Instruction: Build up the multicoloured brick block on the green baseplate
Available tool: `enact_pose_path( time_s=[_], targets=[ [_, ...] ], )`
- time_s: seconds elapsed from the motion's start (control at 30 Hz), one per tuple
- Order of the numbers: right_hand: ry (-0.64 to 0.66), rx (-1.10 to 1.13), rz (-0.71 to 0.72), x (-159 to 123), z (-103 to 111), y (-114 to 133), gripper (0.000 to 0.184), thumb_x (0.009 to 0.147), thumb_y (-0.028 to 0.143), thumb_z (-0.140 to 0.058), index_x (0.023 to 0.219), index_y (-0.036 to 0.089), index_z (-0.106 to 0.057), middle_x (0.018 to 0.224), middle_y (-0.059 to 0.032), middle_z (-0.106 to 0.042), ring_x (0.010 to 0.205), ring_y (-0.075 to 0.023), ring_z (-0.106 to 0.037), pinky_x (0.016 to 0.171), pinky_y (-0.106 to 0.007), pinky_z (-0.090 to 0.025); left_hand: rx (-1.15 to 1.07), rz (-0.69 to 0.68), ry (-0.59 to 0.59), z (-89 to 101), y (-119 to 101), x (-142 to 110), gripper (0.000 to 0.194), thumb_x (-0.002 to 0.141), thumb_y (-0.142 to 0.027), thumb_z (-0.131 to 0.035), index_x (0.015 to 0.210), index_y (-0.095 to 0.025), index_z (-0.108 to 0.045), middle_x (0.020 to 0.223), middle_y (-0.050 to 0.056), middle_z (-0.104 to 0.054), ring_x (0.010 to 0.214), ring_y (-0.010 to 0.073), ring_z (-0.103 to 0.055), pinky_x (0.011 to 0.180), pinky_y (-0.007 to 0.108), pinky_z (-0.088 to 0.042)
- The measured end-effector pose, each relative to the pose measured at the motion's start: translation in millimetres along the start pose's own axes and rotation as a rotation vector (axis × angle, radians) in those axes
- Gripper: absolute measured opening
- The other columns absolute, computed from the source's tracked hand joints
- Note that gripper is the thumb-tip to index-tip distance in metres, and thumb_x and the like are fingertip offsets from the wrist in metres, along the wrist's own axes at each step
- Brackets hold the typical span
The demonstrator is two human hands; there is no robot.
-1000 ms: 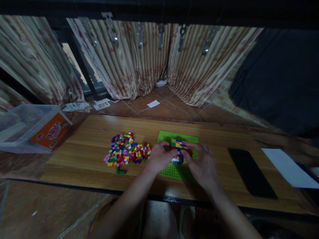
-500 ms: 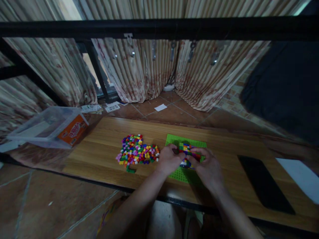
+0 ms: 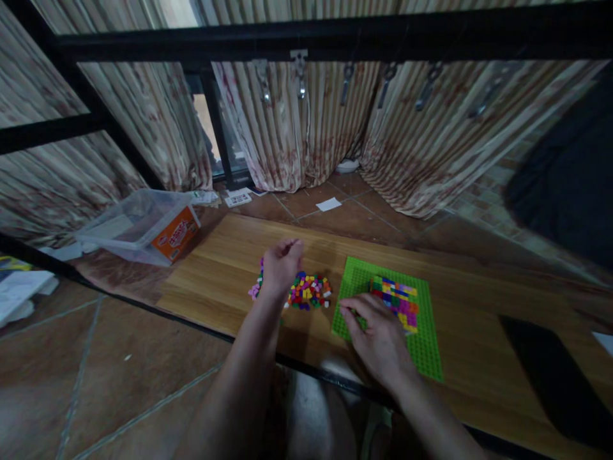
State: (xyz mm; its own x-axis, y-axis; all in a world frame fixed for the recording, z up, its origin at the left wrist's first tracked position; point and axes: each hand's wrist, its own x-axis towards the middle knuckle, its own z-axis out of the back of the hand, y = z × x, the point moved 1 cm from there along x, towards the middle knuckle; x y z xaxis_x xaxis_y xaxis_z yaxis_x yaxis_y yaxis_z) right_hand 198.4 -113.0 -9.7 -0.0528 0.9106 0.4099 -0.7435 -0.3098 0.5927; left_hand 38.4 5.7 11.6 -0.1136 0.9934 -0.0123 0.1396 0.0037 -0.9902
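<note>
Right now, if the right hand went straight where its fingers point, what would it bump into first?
Probably the right end of the brick pile, just past the green board. I can't tell how high the right hand is, so it might pass over.

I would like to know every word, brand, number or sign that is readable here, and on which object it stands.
No text is readable with certainty.
Orange label on the clear plastic box: pale lettering, too blurred.
Printed sheet on the floor: dark marks, too small.
Green baseplate: no lettering visible.
</note>
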Motion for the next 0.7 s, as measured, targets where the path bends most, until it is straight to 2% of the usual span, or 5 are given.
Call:
enact_pose_path(
  time_s=[0.1, 0.23, 0.43, 0.57, 0.7],
  targets=[
    [0.077, -0.075, 0.009, 0.4, -17.3, 4.4, 0.016, 0.091, 0.018, -0.051, 0.092, 0.021, -0.066, 0.09, -0.0041, -0.066, 0.087, -0.0193, -0.06, 0.079, -0.033, -0.047, -0.092, 0.025, -0.08, 15.7, -4.6, 6.3, 0.022, 0.068, -0.034, -0.067, 0.072, -0.014, -0.058, 0.057, -0.006, -0.051, 0.044, 0.0044, -0.042, 0.044, 0.018, -0.032],
    [0.127, -0.17, 0.008, 2.2, -29.3, 8.5, 0.018, 0.091, 0.017, -0.049, 0.09, 0.022, -0.066, 0.091, -0.005, -0.066, 0.088, -0.0213, -0.059, 0.079, -0.035, -0.048, -0.159, 0.022, -0.08, 24.6, -6.0, 8.3, 0.022, 0.066, -0.033, -0.069, 0.07, -0.015, -0.057, 0.056, -0.006, -0.051, 0.044, 0.0044, -0.043, 0.045, 0.018, -0.034],
    [-0.004, -0.277, -0.022, 5.8, -36.4, -4.2, 0.028, 0.09, 0.012, -0.042, 0.1, 0.021, -0.066, 0.086, -0.0073, -0.064, 0.086, -0.0235, -0.058, 0.077, -0.036, -0.048, -0.176, 0.042, -0.065, 25.2, -6.1, 8.0, 0.025, 0.064, -0.034, -0.071, 0.073, -0.014, -0.059, 0.057, -0.005, -0.052, 0.043, 0.0039, -0.042, 0.043, 0.017, -0.031],
    [0.04, -0.278, -0.009, 10.4, -43.6, -12.4, 0.037, 0.087, 0.007, -0.041, 0.109, 0.021, -0.066, 0.089, -0.0081, -0.064, 0.087, -0.0236, -0.058, 0.078, -0.036, -0.048, -0.184, 0.052, -0.071, 23.8, -5.9, 8.0, 0.027, 0.062, -0.035, -0.072, 0.073, -0.014, -0.059, 0.056, -0.005, -0.052, 0.042, 0.0038, -0.042, 0.043, 0.017, -0.031],
    [0.109, -0.273, -0.038, 17.4, -49.0, -12.7, 0.034, 0.089, 0.008, -0.041, 0.103, 0.021, -0.069, 0.092, -0.008, -0.064, 0.09, -0.0225, -0.058, 0.08, -0.035, -0.048, -0.177, 0.051, -0.067, 23.2, -5.4, 7.9, 0.026, 0.063, -0.033, -0.073, 0.074, -0.013, -0.061, 0.056, -0.005, -0.053, 0.042, 0.0042, -0.044, 0.043, 0.018, -0.033]
  ],
)
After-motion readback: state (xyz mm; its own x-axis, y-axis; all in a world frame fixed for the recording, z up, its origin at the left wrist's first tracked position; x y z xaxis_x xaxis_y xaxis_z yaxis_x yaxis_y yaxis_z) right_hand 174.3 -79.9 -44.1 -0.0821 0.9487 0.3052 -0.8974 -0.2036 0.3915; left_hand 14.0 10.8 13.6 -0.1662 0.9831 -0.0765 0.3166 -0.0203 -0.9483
